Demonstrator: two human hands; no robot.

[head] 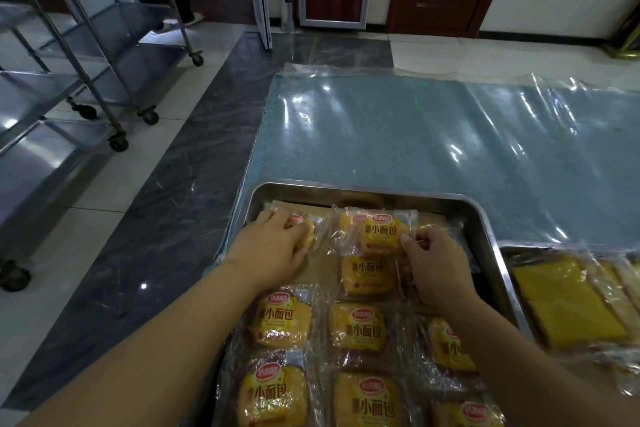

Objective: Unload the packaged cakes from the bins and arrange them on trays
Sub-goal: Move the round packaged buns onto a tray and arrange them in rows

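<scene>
A steel tray (367, 191) lies in front of me, lined with brown paper and holding several yellow packaged cakes in clear wrappers with red logos. My left hand (273, 250) presses down on a cake (306, 234) at the tray's far left corner. My right hand (433, 263) pinches the right edge of another cake (379, 234) at the far middle of the tray, slightly lifted over the one behind it (367, 274). Rows of cakes (282, 322) fill the near part of the tray.
A second tray (509, 253) at the right holds larger yellow packaged cakes (568, 302). The table (415, 135) beyond is covered with blue cloth under clear plastic. Steel wheeled racks (86, 80) stand on the tiled floor at the left. Doors are at the back.
</scene>
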